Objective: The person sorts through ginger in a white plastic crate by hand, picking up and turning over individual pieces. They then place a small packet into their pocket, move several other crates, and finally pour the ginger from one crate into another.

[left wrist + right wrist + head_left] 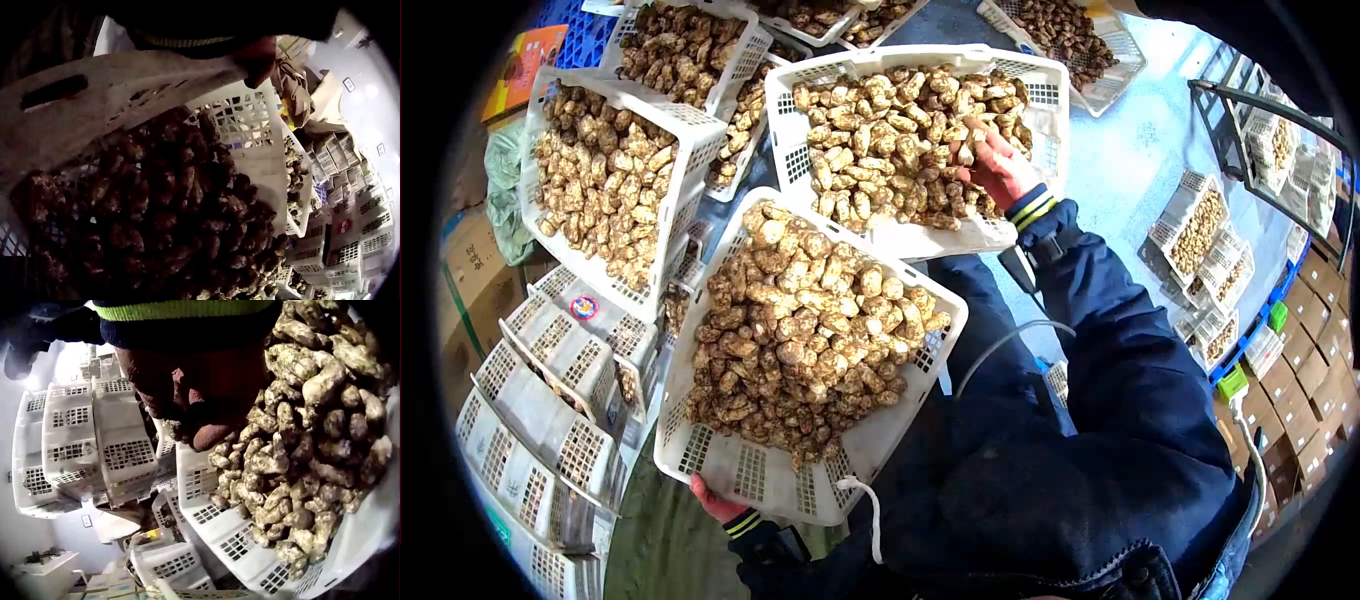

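Note:
In the head view my left hand (718, 502) grips the near edge of a white slatted crate (750, 478) that tilts in front of my body. That crate is heaped with knobbly brown-and-cream pieces (800, 320) like tubers or mushrooms. The left wrist view has the left fingers (259, 59) at the crate wall. Over a second white crate (920, 240), behind the first, my right hand (1000, 168) pinches one pale knobbly piece (966, 153) between curled fingers. More such pieces (870, 130) fill this crate. In the right wrist view, the right hand (194, 394) is dark, its fingers bent.
A filled crate (690, 150) leans at the left, above stacked white crates (550, 430). Another filled crate (1100, 70) stands at the back. Smaller-looking crates (1190, 235) and cardboard boxes (1300, 370) line the right. A white cord (862, 500) hangs by the near crate.

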`<state>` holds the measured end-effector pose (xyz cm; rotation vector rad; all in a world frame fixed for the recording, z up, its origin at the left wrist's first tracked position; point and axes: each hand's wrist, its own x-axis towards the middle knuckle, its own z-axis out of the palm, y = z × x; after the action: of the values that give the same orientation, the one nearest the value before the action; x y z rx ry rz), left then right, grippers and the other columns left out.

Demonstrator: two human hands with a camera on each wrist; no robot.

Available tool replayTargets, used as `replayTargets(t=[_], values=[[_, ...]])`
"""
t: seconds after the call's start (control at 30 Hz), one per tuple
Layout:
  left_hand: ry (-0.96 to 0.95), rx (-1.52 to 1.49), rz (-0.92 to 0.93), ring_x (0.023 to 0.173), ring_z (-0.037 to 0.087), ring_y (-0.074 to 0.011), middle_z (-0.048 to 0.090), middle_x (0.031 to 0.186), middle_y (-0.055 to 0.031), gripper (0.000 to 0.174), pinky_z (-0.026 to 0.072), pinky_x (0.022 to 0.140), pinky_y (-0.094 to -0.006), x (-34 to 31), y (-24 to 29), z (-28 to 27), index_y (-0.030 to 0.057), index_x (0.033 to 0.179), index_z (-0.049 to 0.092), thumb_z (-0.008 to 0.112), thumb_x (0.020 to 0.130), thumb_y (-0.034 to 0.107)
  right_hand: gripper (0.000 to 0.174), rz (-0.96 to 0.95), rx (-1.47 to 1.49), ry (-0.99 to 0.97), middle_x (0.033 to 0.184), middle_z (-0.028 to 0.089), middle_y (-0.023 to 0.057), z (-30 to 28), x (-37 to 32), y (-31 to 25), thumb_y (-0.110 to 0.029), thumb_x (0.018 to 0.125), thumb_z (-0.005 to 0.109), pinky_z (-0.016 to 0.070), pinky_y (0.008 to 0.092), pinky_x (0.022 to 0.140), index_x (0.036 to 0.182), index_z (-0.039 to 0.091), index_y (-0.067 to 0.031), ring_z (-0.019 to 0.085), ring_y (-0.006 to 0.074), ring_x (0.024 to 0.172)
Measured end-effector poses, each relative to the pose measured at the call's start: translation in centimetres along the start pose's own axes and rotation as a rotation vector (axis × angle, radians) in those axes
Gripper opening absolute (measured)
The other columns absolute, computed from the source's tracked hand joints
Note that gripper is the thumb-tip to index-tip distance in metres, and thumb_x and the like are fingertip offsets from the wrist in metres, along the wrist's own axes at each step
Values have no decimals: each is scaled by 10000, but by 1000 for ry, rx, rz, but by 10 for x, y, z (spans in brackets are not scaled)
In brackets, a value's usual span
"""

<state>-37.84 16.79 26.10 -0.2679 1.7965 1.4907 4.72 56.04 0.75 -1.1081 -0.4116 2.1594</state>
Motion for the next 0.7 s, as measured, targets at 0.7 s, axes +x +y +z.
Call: replayTargets(t=[0.7], values=[[-25, 49, 25, 1037, 543, -284, 521, 1178, -142, 555, 465, 877, -446, -8, 1, 9, 23, 1273, 371, 533, 834, 321, 487, -450, -1742, 362, 1118, 510, 188, 4, 50, -11, -261, 742, 655, 440, 401, 875, 1197, 502, -175, 520, 334, 1025]])
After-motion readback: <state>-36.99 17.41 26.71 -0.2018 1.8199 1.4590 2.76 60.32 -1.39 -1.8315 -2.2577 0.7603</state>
